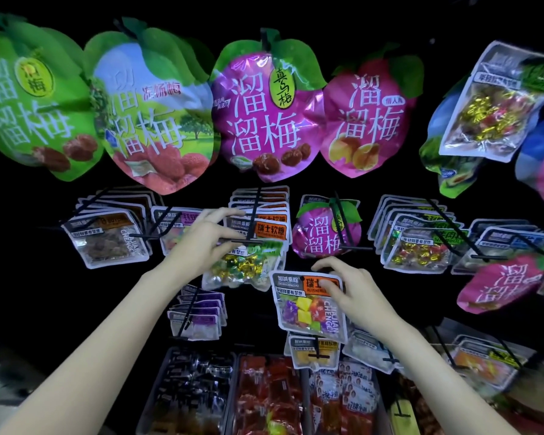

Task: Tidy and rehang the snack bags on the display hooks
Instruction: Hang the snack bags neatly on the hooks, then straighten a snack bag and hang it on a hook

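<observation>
Left hand (201, 243) is up at the middle-row display hook (254, 215), fingers curled, thumb and fingertips pinching the top edge of the green-label candy bag (245, 265) right at the hook tip. My read: it is steadying the bag's hang hole on the prong so the bag sits square. Right hand (349, 293) is lower and to the right, well apart from the left, pinching the top right corner of the orange-label soft candy bag (310, 304). That bag is off any hook, held upright and facing out, hole near its top edge visible. Likely staged there to go on a hook once the left hand frees up; which hook, I cannot tell.

Readable text: held bag says 加减乘除, partly covered 瑞士, and CHAJIAN CHENGCI down the side; clear window shows purple, yellow and red cubes. Stack of orange-label bags (259, 221) behind the left hand reads 瑞士软糖, same product, so that hook looks like the match. Top row: plum-shaped bags with 溜溜梅, the purple plum bag (264, 120) carrying a 乌梅 badge. A small purple 溜溜梅 bag (325, 230) hangs just right of the orange stack, among the candy hooks, possibly misplaced.

Bins of red packets (264, 397) sit along the bottom.
</observation>
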A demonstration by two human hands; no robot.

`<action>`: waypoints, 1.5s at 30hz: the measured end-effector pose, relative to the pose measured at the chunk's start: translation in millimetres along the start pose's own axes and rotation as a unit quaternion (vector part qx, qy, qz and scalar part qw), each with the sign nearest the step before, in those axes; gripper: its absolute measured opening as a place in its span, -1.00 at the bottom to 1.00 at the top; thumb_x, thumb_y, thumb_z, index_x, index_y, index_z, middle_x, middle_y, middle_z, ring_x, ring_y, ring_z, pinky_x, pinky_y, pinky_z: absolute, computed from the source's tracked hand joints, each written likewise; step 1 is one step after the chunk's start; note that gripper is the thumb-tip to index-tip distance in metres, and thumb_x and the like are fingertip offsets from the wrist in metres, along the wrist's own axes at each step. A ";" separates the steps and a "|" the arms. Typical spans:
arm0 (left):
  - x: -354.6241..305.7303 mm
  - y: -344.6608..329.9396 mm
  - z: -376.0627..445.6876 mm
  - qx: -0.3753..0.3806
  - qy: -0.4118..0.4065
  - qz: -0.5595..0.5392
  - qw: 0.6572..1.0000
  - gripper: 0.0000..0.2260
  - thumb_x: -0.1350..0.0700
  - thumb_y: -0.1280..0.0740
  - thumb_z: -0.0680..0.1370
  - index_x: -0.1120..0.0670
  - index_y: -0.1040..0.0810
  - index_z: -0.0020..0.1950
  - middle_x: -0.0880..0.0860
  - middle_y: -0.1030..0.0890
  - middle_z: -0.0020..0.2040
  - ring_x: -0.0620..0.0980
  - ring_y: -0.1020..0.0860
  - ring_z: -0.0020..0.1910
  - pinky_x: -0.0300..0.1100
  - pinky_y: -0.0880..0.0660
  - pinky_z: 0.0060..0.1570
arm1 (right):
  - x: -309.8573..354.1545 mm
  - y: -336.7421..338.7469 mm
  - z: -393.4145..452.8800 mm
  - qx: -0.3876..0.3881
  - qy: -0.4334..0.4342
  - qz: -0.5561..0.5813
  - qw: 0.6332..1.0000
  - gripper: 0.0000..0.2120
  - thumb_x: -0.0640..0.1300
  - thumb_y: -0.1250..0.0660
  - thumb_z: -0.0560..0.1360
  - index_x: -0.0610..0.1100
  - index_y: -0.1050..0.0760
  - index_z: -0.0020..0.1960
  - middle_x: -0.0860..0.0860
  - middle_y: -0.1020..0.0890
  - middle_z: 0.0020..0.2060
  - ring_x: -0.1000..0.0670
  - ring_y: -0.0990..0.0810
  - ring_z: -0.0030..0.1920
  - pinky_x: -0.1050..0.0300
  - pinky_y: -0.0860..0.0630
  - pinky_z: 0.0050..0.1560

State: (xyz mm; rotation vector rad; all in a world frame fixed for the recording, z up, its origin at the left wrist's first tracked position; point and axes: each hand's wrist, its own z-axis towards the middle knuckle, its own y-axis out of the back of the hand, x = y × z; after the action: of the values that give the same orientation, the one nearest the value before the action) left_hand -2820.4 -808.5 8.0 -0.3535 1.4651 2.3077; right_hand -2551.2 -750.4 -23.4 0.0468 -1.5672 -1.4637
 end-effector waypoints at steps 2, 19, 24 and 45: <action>-1.8 5.1 0.4 0.008 -0.029 0.005 1.000 -0.87 0.21 -0.37 0.49 0.10 -0.68 0.00 -0.15 -0.41 0.23 -0.10 -0.34 0.17 -0.22 -0.25 0.15 | -0.6 -1.1 2.1 -0.003 0.001 0.004 1.000 -0.84 -0.11 -0.22 0.58 0.04 -0.41 0.15 0.00 -0.63 -0.13 0.14 -0.43 -0.52 0.28 -0.34 -0.41; 14.8 53.8 -47.9 0.164 0.097 0.030 0.981 -0.87 0.11 -0.42 0.48 0.10 -0.69 -0.03 -0.05 -0.68 -0.15 -0.33 -0.54 -0.28 -0.50 -0.38 -0.24 | 52.9 -44.8 37.9 -0.116 0.092 0.120 0.982 -0.79 -0.27 -0.24 0.55 -0.10 -0.62 0.06 0.13 -0.65 -0.09 -0.08 -0.59 -0.28 0.13 -0.50 -0.22; 9.7 45.7 -47.9 0.164 0.113 0.011 0.980 -0.87 0.10 -0.41 0.48 0.07 -0.69 -0.01 -0.13 -0.63 -0.22 -0.18 -0.58 -0.21 -0.36 -0.43 -0.18 | 60.8 -56.6 52.5 -0.182 0.059 0.132 0.973 -0.75 -0.36 -0.26 0.52 -0.26 -0.55 0.17 0.00 -0.63 -0.03 0.10 -0.56 -0.06 0.63 -0.32 -0.05; -24.4 -23.5 -19.2 0.214 0.089 -0.056 0.971 -0.88 0.10 -0.38 0.51 0.04 -0.67 0.00 -0.08 -0.65 -0.13 -0.17 -0.58 -0.16 -0.29 -0.49 -0.10 | -47.2 0.4 2.1 -0.208 -0.082 -0.035 0.974 -0.68 -0.44 -0.17 0.49 -0.27 -0.49 0.19 -0.12 -0.47 0.15 -0.10 -0.48 0.19 0.24 -0.31 0.21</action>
State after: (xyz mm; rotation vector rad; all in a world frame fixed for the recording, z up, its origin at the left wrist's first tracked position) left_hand -2787.9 -821.3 -9.3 -0.5091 1.9216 1.8461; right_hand -2526.7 -720.5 -50.6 -0.2723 -1.3671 -1.8645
